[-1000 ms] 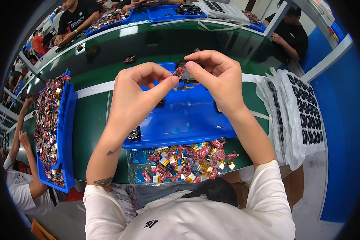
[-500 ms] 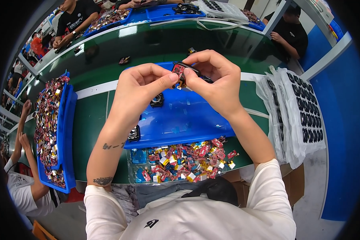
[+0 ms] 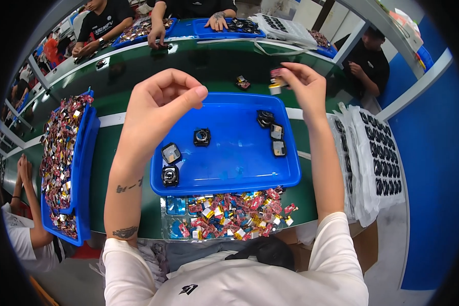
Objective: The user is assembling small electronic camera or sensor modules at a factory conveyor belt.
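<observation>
My right hand (image 3: 307,89) pinches a small red circuit board (image 3: 277,74) with a yellow and white piece hanging from it, slightly blurred, over the dark green conveyor. My left hand (image 3: 164,99) hovers above the left part of a blue tray (image 3: 224,187), thumb and index tip brought together with nothing visible between them. Inside the tray lie a black watch case (image 3: 202,136) near the middle and another watch case (image 3: 170,175) at the near left corner. Several more black cases (image 3: 265,119) sit along its right side.
A clear plastic tray (image 3: 171,224) heaped with red boards lies nearest my body. Left stands a blue bin (image 3: 86,168) full of similar boards. White trays of black parts (image 3: 385,148) are stacked right. Another board (image 3: 242,82) rests on the conveyor (image 3: 214,66); co-workers sit beyond it.
My hands have moved apart: the left drew left, the right went right with the red board. The black case they held together has left my hands. A co-worker's hand now reaches onto the conveyor.
</observation>
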Available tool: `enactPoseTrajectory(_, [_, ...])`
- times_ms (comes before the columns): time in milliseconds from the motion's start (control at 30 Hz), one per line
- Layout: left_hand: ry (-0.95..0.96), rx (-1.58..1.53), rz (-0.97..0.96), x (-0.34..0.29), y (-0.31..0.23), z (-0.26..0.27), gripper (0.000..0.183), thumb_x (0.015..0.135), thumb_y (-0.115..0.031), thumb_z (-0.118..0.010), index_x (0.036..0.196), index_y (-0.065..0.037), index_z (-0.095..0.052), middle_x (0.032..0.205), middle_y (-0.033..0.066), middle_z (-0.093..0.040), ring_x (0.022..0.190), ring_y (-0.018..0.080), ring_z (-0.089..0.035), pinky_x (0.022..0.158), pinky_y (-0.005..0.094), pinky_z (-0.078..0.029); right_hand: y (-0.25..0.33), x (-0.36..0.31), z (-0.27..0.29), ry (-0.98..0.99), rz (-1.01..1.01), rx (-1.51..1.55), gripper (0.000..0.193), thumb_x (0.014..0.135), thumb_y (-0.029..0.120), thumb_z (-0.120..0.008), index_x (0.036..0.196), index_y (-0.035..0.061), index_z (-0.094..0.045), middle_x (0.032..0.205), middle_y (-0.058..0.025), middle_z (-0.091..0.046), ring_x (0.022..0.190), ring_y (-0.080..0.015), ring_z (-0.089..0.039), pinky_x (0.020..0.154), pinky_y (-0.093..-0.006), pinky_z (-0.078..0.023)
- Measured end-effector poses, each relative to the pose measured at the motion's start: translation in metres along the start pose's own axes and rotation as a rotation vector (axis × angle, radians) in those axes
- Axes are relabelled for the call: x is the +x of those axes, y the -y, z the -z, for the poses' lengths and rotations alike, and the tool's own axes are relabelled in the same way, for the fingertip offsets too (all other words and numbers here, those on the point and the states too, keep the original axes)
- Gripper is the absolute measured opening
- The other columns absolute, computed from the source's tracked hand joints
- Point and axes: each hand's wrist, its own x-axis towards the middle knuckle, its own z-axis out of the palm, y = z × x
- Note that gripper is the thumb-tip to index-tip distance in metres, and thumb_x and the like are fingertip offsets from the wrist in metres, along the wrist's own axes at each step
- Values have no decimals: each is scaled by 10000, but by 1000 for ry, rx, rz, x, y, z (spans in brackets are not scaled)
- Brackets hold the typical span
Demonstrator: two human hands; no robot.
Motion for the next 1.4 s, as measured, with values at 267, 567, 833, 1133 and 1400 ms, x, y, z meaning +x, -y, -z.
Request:
enactPoseTrajectory(267, [4,-30,-129,-8,-6,8,169,856,-160,-675,884,1,-636,761,14,-635,722,69,-598,665,194,-465,-155,43,92,-423,-553,-524,203,762,170,-729,921,43,-723,870,-74,-695,754,-145,-655,604,-259,-520])
enactPoseTrajectory(567, [-48,104,-158,-9,-5,15,331,909,-286,-614,712,-22,-643,674,16,-613,669,72,-572,642,209,-419,-136,28,83,-212,-312,-886,270,768,328,-712,772,58,-717,813,-96,-695,749,-187,-657,693,-304,-479])
enactPoseTrajectory(833, [54,261,-137,-8,-6,7,433,934,-332,-565,622,-35,-607,633,22,-603,648,73,-535,636,220,-393,49,-90,-48,953,464,-310,124,760,108,-690,877,64,-689,1087,-68,-619,1049,-239,-563,847,-340,-471])
enactPoseTrajectory(1133, [113,243,-191,-5,6,2,343,876,-331,-645,699,-37,-664,622,-35,-599,532,-8,-420,465,186,-287,46,-130,-82,1092,716,-291,122,679,169,-709,714,53,-691,1147,-79,-615,1114,-237,-523,839,-379,-454])
enactPoseTrajectory(1400, [321,236,-90,-10,-6,3,155,882,-113,-633,845,38,-636,784,59,-637,752,100,-599,698,236,-470,60,-90,-61,761,-63,430,85,767,57,-683,819,3,-643,873,-98,-697,799,-136,-660,752,-273,-526])
